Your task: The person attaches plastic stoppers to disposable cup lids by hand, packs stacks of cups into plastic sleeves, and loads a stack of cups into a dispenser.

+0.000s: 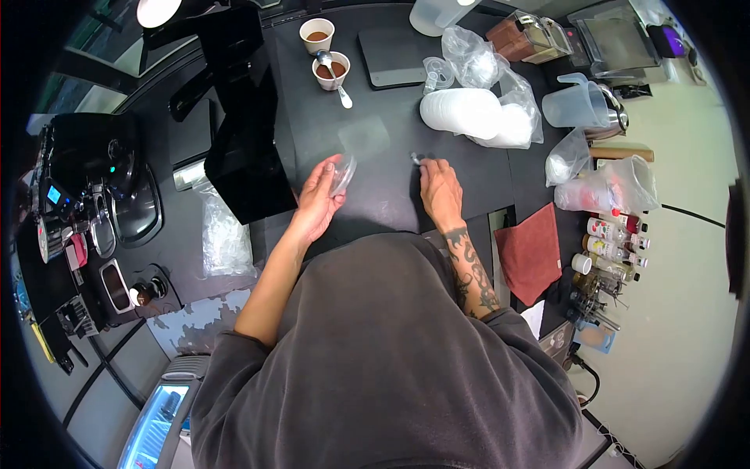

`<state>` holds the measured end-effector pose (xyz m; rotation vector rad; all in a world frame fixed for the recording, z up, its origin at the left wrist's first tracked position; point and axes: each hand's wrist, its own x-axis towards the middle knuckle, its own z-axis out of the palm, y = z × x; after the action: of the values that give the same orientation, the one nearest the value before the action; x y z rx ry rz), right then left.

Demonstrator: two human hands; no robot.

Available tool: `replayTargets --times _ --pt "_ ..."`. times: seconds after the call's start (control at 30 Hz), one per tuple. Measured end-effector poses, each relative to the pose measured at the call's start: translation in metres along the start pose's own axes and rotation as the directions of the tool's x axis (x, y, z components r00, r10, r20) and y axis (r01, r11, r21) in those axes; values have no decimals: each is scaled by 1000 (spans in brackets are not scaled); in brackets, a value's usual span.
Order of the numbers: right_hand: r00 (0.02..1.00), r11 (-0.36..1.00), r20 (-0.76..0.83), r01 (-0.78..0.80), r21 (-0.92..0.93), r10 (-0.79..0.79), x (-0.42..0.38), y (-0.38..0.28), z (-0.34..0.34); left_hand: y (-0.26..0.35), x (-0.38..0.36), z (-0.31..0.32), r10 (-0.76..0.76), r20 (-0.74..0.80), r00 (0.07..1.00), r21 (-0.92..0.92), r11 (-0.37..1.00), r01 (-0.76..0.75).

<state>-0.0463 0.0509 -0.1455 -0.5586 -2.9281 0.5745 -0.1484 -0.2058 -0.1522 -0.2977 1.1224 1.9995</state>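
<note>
My left hand [318,192] pinches a clear plastic lid [344,175], held tilted over the dark counter. My right hand [442,188] rests low over the counter to the right, fingers curled together. At its fingertips shows a small shiny, see-through piece [416,159], too small to name. Farther off stand two white paper cups with brown powder in them, the back cup [308,28] and the front cup [322,80]. A spoon with a white handle [344,95] lies across the front cup.
A flat black scale [397,58] lies at the back. To its right are a stack of white lids [461,111], plastic bags [473,59] and a clear jug [576,103]. A tall black machine [242,148] stands left; a brown cloth [530,254] and bottles [614,242] lie right.
</note>
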Motion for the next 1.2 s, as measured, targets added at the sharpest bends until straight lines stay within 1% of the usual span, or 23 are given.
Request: replayTargets --times 0.03,0.07,0.1,0.13,0.17,0.23,0.27,0.3,0.33,0.37,0.4,0.47,0.5,0.6,0.7,0.8,0.9,1.0,1.03,1.1,1.2 --pt "1000 999 21 -23 24 22 2 0 0 2 -1 -1 -18 43 999 -68 997 21" --pt "998 998 42 -47 47 45 5 -1 0 2 -3 -1 -32 50 998 -131 991 38" --pt "975 929 165 -196 315 150 9 -3 0 7 -7 5 -45 60 997 -193 979 56" --pt "927 768 310 -355 533 213 13 -5 0 11 -11 10 -59 72 996 -254 964 76" --pt "858 533 461 -505 679 225 16 -7 0 14 -14 12 -91 97 991 -309 944 117" --pt "825 422 543 -553 718 157 17 -24 -16 19 -20 14 -149 154 977 -409 890 201" --pt "806 365 580 -578 730 116 18 -35 -24 16 -20 12 -124 194 973 -418 887 196" --pt "801 338 590 -584 738 98 18 -44 -30 11 -19 10 -97 233 968 -428 884 191" --pt "804 304 589 -581 755 74 17 -51 -34 7 -19 8 -70 270 960 -437 880 186" --pt "807 269 589 -578 770 49 16 -57 -39 2 -19 7 -39 284 958 -408 899 158" --pt "809 234 587 -576 784 23 15 -63 -43 3 -21 10 -31 315 949 -407 899 164" --pt "809 254 588 -566 784 -12 15 -73 -53 5 -26 18 -15 375 927 -404 897 178" --pt "809 264 588 -561 784 -28 14 -77 -57 4 -26 20 16 404 915 -396 904 160" --pt "838 301 542 -503 810 -56 13 -86 -66 8 -30 28 70 414 908 -284 957 55" --pt "876 360 473 -412 837 -97 12 -94 -70 13 -38 40 65 335 940 -167 986 -9" --pt "891 416 444 -371 830 -91 12 -103 -77 12 -36 43 80 356 931 -152 988 -27" --pt "932 400 348 -281 872 -102 15 -104 -85 16 -34 48 68 411 909 -239 970 36" --pt "948 272 309 -278 921 -74 17 -106 -94 24 -33 47 126 496 859 -281 959 22" --pt "942 272 316 -277 922 -114 18 -102 -96 28 -37 52 130 453 882 -279 960 2" --pt "940 286 320 -276 918 -120 17 -105 -101 41 -50 63 138 365 921 -270 962 -38" --pt "943 309 313 -268 913 -108 19 -113 -106 50 -52 68 195 360 913 -252 962 -106"
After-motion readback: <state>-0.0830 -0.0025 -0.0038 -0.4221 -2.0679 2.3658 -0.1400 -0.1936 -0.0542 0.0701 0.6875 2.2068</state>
